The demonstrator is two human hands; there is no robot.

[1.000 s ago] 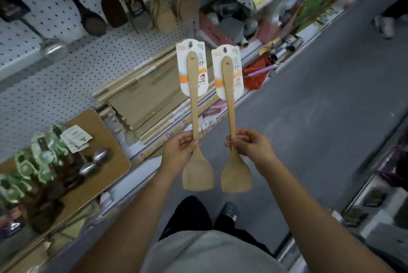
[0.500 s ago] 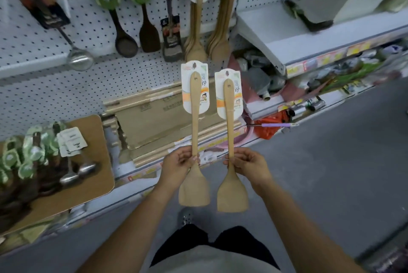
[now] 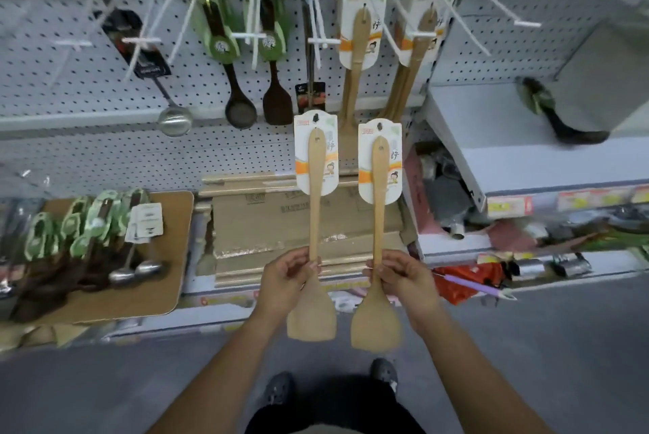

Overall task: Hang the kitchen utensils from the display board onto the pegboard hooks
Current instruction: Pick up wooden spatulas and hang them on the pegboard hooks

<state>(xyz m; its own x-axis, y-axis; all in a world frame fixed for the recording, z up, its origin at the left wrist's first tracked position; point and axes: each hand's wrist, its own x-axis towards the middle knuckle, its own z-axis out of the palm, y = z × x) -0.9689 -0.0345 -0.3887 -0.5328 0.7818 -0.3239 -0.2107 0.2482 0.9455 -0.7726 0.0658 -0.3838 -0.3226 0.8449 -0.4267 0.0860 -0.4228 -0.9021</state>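
Both hands grip 2 upright wooden spatulas by their handles: left hand (image 3: 285, 284) one spatula (image 3: 313, 251), right hand (image 3: 407, 281) the other (image 3: 377, 254), near the pegboard (image 3: 87, 89)

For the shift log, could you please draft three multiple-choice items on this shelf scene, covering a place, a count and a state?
1. Where is the display board?
A. lower left, on the shelf
B. on the floor
C. on a top hook

2. How many wooden spatulas are being held?
A. one
B. two
C. four

3. How are the held spatulas oriented?
A. blades up
B. flat
C. blades down, cards up

Answers:
1 A, it lies low on the left, carrying utensils.
2 B, the left hand and the right hand grip one each.
3 C, the left spatula and the right spatula have blades lowest.
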